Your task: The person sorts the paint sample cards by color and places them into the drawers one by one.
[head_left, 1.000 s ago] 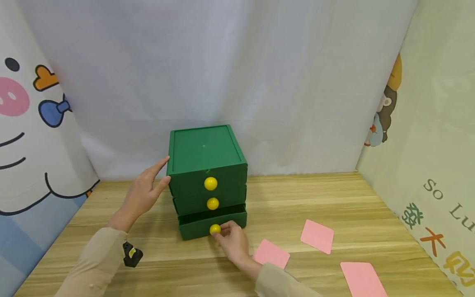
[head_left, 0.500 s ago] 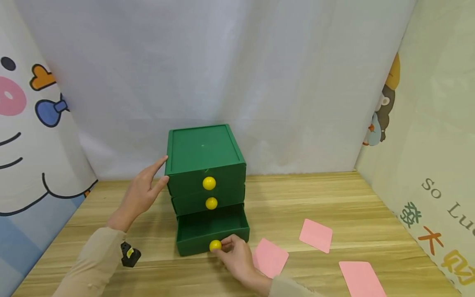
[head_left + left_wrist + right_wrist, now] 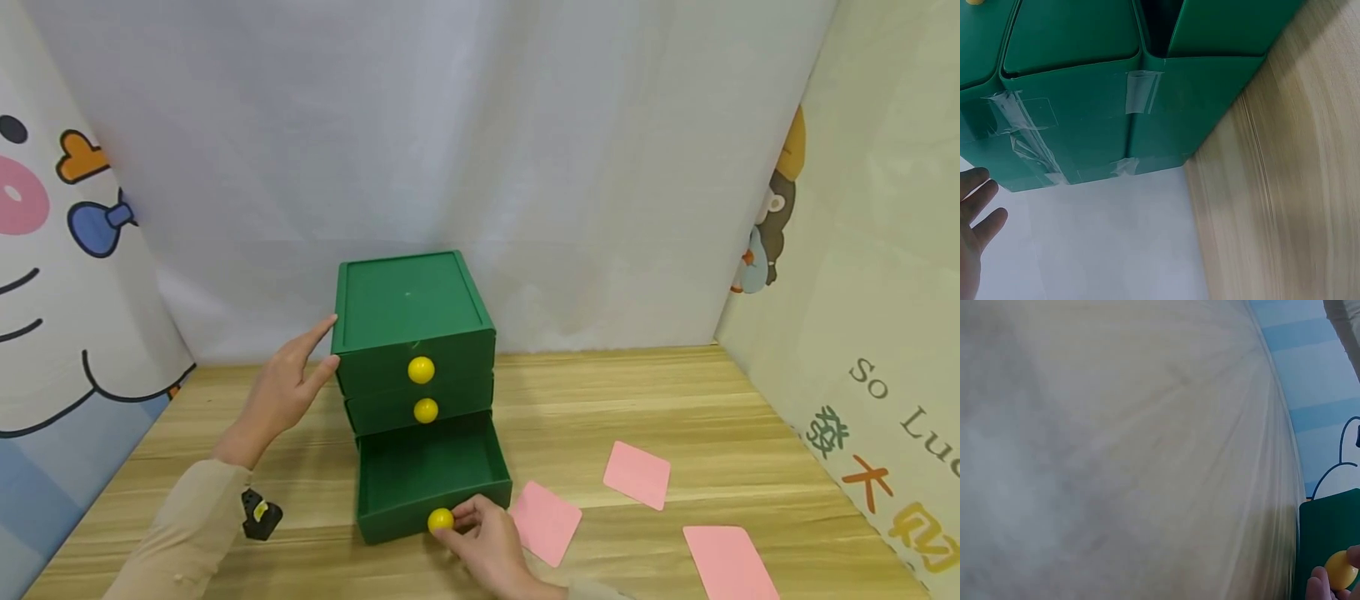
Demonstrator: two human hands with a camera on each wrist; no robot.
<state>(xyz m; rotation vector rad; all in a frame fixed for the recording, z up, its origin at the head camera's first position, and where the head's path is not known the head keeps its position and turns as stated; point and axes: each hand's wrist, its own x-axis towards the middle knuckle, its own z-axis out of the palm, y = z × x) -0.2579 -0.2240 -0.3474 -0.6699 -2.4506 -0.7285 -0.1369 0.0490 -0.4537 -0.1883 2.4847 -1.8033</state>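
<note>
A green three-drawer cabinet stands on the wooden table near the back cloth. Its bottom drawer is pulled well out, and no object shows inside it. My right hand pinches the round yellow knob of that drawer between thumb and fingers; the right wrist view catches the knob at its lower right corner. The upper two drawers are closed. With fingers extended, my left hand touches the cabinet's upper left side. In the left wrist view, clear tape crosses the seams of the cabinet's side.
Pink square cards lie on the table right of the drawer, one close to my right hand. A small black object with a yellow mark lies by my left sleeve. Printed cloth walls enclose the table on both sides.
The bottom drawer has slid out toward me, from slightly ajar to well open, with my right hand on its knob. My left hand stays at the cabinet's side.
</note>
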